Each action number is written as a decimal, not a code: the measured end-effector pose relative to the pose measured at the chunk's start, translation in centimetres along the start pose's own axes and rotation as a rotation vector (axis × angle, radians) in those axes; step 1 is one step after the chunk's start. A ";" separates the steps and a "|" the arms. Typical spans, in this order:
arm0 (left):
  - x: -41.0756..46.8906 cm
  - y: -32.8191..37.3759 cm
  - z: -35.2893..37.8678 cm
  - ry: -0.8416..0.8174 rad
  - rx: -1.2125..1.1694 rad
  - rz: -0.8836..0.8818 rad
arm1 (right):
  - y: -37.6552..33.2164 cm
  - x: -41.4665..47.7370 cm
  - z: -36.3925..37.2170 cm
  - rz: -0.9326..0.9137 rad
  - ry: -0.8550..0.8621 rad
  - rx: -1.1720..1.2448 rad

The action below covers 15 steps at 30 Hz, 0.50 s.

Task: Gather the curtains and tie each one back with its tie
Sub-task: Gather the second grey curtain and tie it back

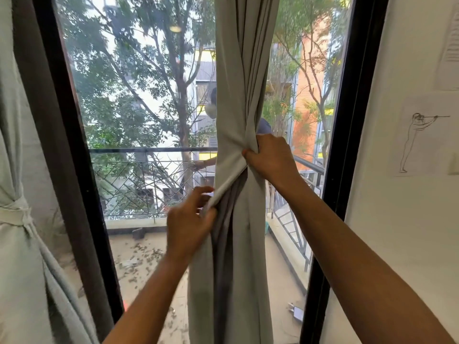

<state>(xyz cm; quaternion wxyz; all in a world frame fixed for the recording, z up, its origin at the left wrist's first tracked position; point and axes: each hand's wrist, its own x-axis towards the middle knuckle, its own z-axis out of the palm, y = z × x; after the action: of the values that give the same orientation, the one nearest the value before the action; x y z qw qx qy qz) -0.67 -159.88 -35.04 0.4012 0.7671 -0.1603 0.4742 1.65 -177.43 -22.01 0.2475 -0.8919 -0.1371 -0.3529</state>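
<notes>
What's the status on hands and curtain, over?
Right hand grips gathered centre curtain. Left hand pinches the tie, not yet knotted. Far-left curtain already tied. Nothing obstructing.

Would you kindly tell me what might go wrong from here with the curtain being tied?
1. The right hand alone pinches the gathered curtain together; if that grip slackens, the folds may spread out.
2. The tie runs taut from that pinch to the left hand, which seems to hold only its end; it could slip free before it is wrapped round.
</notes>
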 end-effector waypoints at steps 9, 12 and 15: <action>5.8 -4.6 -2.7 -0.347 -0.600 -0.578 | -1.2 0.4 0.8 -0.006 -0.023 0.020; 6.3 -5.0 -3.4 -0.477 -0.701 -0.509 | -0.7 0.4 0.6 -0.003 -0.020 -0.003; 5.3 -4.8 -3.0 -0.386 -0.503 -0.311 | -0.7 0.2 0.5 -0.018 -0.019 0.006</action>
<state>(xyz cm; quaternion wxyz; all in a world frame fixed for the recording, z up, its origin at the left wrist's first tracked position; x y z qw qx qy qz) 3.18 -153.86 -32.08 0.6073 0.7350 -0.2263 0.1996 1.78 -176.55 -21.90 0.2456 -0.8932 -0.1484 -0.3463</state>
